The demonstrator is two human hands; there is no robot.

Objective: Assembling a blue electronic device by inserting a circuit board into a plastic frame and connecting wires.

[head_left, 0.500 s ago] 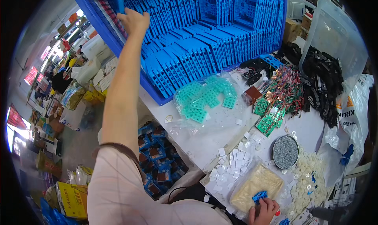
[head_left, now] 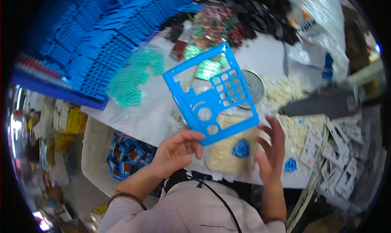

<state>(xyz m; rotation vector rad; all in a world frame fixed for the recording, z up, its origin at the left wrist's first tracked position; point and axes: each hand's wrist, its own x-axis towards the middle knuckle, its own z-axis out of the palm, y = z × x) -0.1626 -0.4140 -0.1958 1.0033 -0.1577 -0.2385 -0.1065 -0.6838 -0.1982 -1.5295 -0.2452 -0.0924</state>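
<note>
A flat blue plastic panel (head_left: 191,106) with a large window, round holes and a grid of square holes is raised, tilted, over the table. My left hand (head_left: 177,151) is at its lower left corner, fingers curled and gripping the edge, though the thumb's contact is unclear. My right hand (head_left: 271,151) is open beside the panel's lower right corner, fingers apart and holding nothing. Beneath the panel, a bundle of blue cord or bands (head_left: 240,148) lies on a packet of pale yellow material (head_left: 222,161).
A blue crate (head_left: 53,90) full of similar panels stands at the upper left. Teal keypads (head_left: 130,82), wired circuit boards (head_left: 216,27) and a round tin of small grey metal parts (head_left: 254,88) lie around. A dark power tool (head_left: 321,102) is at right; a bin (head_left: 95,159) stands lower left.
My left hand has come back from the crate to the table's front with a blue panel. My right hand has lifted off the blue bundle and opened. The view has swung right.
</note>
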